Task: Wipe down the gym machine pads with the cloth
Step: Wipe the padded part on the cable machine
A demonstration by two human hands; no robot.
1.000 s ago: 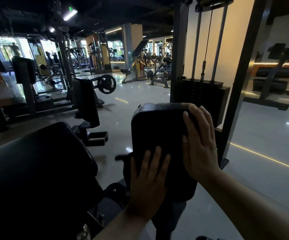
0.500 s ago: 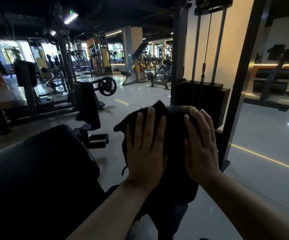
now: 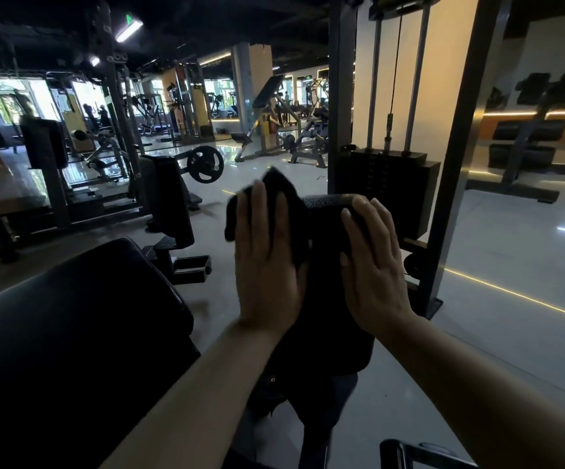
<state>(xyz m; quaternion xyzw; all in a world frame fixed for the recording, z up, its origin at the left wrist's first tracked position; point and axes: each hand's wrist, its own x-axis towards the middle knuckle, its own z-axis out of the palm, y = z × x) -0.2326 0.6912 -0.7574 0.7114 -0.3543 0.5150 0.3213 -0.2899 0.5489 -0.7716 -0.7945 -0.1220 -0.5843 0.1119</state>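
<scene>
An upright black machine pad (image 3: 325, 299) stands right in front of me. My left hand (image 3: 267, 262) lies flat with straight fingers on a dark cloth (image 3: 281, 187) and presses it against the pad's upper left part; the cloth's top corner sticks up above the pad. My right hand (image 3: 372, 262) rests flat on the pad's right side, fingers straight and reaching to its top edge. A second, larger black pad (image 3: 71, 316) fills the lower left.
The machine's weight stack (image 3: 389, 191) and its steel frame post (image 3: 457, 157) rise just behind the pad. Another padded machine (image 3: 169, 198) and a plate-loaded bar (image 3: 205, 169) stand to the left. Glossy open floor (image 3: 511, 265) lies to the right.
My left hand has slid the cloth from the pad's lower part up to its top left, and the cloth now pokes above the pad. My right hand stayed on the pad's right side.
</scene>
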